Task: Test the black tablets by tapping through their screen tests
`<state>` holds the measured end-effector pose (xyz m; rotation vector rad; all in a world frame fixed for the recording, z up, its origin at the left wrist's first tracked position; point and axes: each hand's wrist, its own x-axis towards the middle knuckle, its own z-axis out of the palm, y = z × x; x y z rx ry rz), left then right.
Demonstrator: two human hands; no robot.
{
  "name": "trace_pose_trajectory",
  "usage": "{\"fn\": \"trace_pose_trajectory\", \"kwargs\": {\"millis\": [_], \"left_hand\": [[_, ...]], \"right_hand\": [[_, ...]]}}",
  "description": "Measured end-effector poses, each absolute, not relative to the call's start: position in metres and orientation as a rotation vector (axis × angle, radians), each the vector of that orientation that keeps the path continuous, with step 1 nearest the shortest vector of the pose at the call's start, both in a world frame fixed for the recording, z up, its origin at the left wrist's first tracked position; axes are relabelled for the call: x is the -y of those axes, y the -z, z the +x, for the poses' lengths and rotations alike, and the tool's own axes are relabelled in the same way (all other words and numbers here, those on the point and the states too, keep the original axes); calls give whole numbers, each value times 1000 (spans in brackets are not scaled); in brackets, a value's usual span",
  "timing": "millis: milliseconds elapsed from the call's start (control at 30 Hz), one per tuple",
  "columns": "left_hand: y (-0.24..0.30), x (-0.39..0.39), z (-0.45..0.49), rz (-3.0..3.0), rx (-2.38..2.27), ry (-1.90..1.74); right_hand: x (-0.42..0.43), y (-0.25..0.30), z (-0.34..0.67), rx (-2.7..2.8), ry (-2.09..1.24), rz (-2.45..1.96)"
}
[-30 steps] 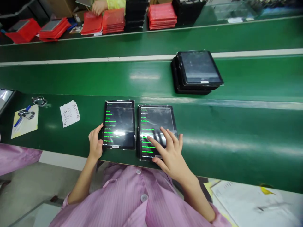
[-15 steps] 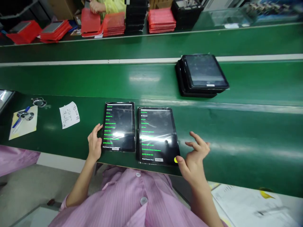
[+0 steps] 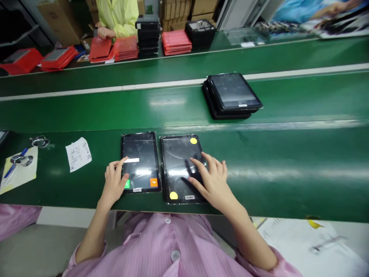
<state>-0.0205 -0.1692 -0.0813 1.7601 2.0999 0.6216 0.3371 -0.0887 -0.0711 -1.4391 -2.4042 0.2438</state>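
Observation:
Two black tablets lie side by side on the green bench in front of me. The left tablet (image 3: 141, 161) shows a white bar, a green square and an orange square. My left hand (image 3: 114, 181) rests at its lower left corner, thumb on the green square, fingers apart. The right tablet (image 3: 180, 165) shows two yellow dots, one at the top right, one at the bottom left. My right hand (image 3: 211, 181) lies open on its right half, fingers spread and touching the screen.
A stack of black tablets (image 3: 232, 95) sits on the green conveyor (image 3: 115, 107) behind. A handwritten note (image 3: 77, 154), a yellow sheet with a pen (image 3: 17, 169) lie at left. Papers (image 3: 305, 242) lie at right. Across the belt a person in yellow (image 3: 117, 17) handles red sleeves (image 3: 175, 41).
Both screens changed from green text lists: the left now shows coloured squares, the right yellow dots. My right hand moved from beside the right tablet back onto its screen. My left thumb now presses the left screen.

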Motion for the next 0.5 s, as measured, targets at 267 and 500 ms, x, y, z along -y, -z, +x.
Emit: {"fn": "trace_pose_trajectory", "kwargs": {"millis": [267, 500], "left_hand": [[100, 166, -29, 1720, -2176, -779], [118, 167, -43, 1642, -2085, -1050]], "right_hand": [[68, 76, 336, 2511, -416, -1242], [101, 55, 343, 2674, -727, -610]]}}
